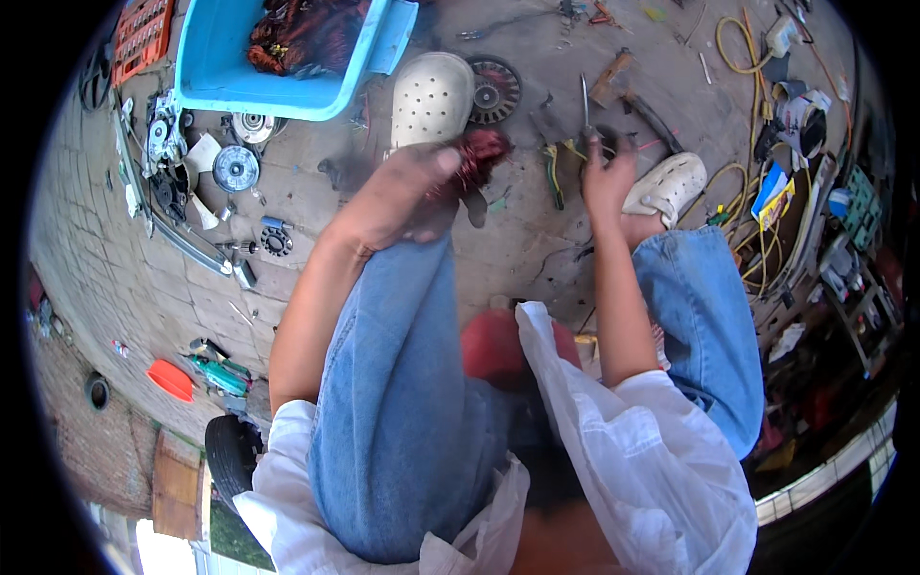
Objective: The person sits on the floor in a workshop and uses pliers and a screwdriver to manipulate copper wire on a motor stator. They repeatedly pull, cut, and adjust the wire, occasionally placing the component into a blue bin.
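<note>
My left hand [407, 196] rests on my left knee and grips a reddish-brown bundle of copper wire [479, 158]. My right hand [606, 174] reaches down to the ground between my feet, fingers closed around a metal hand tool [586, 107] whose shaft points away from me. Green and yellow wire pieces [556, 168] lie just left of that hand. I sit with blue jeans and white perforated clogs [433, 96], the right clog [668, 184] beside my right hand.
A light blue plastic tub [220, 81] holding copper coils stands at the upper left. A dark round motor part [494, 91] lies by my left clog. Dismantled fan parts [235, 168] lie at left, yellow cables [743, 57] and clutter at right. An orange box [142, 34] sits far left.
</note>
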